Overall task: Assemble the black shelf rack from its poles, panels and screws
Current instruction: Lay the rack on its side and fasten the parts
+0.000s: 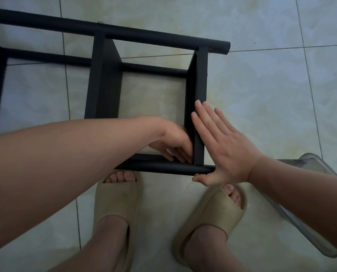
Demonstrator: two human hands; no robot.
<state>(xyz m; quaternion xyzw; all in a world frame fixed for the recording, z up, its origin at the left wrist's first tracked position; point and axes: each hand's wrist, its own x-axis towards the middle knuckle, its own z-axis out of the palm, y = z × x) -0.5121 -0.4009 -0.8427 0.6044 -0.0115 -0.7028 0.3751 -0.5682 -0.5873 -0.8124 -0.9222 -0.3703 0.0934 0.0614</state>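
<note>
We have the black rack (105,61) lying on its side on the tiled floor (261,85), just in front of our slippers (116,203). Our right hand (222,146) is open & flat against the end panel (200,107), thumb under the near pole (163,168). Left hand (173,140) reaches inside the corner, fingers curled; if it holds a screw we cannot tell, it is blurred. Best is to press the panel square w/ the pole so the holes align before tightening.
</note>
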